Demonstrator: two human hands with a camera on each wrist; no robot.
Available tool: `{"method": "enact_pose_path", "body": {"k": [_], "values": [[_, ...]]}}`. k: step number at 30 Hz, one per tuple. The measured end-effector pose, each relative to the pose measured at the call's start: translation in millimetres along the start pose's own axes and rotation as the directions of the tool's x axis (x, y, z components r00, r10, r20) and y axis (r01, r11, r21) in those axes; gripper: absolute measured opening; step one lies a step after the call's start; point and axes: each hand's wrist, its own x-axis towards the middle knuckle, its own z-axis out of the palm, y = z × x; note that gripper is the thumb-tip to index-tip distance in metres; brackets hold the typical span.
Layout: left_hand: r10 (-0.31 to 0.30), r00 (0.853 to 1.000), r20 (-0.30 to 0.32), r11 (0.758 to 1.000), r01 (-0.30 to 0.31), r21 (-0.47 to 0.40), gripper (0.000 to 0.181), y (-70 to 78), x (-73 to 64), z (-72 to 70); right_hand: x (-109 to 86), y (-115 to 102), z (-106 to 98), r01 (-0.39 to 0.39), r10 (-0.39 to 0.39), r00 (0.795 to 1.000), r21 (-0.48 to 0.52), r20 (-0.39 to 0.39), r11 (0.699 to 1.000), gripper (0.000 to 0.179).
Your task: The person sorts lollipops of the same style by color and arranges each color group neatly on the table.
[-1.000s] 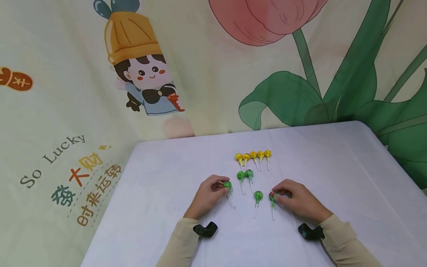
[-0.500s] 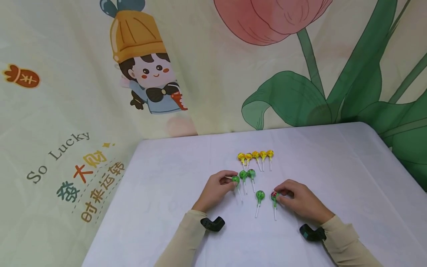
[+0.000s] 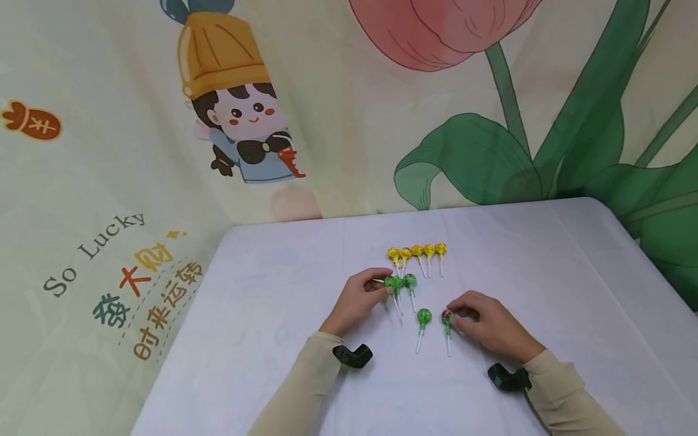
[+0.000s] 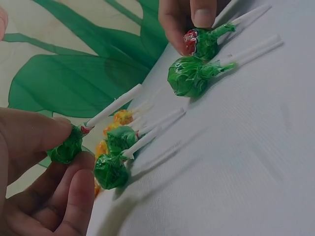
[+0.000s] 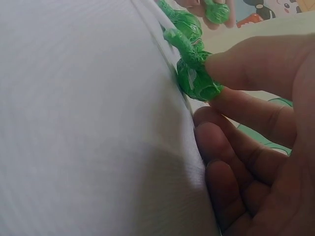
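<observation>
Between thumb and fingers, my left hand (image 3: 357, 301) pinches a green-wrapped lollipop (image 4: 66, 148) by its candy end, the white stick pointing away. It is close beside two green lollipops (image 4: 112, 171) lying side by side, overlapping them in the head view. My right hand (image 3: 493, 327) pinches the candy end of another green lollipop (image 3: 447, 320), which has a red patch on its wrapper. That stick points toward the person. A single green lollipop (image 3: 423, 317) lies just left of the right hand's one, touched by neither hand.
Several yellow lollipops (image 3: 429, 251) lie in a row beyond the green pair, sticks toward the person. All rest on a white-covered table (image 3: 272, 272). Behind its far edge hangs a printed cloth (image 3: 338, 121) with a cartoon figure and a tulip.
My left hand has moved right and farther from the person, bringing its lollipop up against the green pair. The right hand stays in place, pinching its lollipop.
</observation>
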Motion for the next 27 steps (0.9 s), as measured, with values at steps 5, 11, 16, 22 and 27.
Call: {"method": "enact_pose_path", "body": {"k": [5, 11, 16, 22, 27], "values": [[-0.011, 1.0, 0.001, 0.999, 0.011, 0.043, 0.04, 7.5, 4.7, 1.8, -0.3, 0, -1, 0.009, -0.009, 1.0, -0.003, -0.017, 1.0, 0.019], [0.01, 1.0, 0.022, 0.998, -0.011, 0.054, 0.039, 16.2, 11.2, 5.7, -0.8, 0, -2, 0.008, -0.008, 1.0, 0.005, -0.014, 1.0, 0.019], [0.028, 0.999, 0.04, 0.998, -0.031, 0.057, 0.039, 24.2, 15.4, 10.2, -0.7, 0, -1, 0.003, -0.003, 1.0, 0.006, -0.008, 1.0, 0.019], [0.07, 0.996, 0.051, 0.994, -0.074, 0.083, 0.035, 29.0, 20.4, 15.9, -1.8, 0, -3, 0.01, -0.01, 1.0, 0.014, -0.009, 1.0, 0.019], [0.077, 0.996, 0.046, 0.992, -0.081, 0.101, 0.036, 29.3, 25.6, 17.8, -0.4, 0, -2, 0.006, -0.006, 1.0, 0.021, -0.003, 1.0, 0.019]]}}
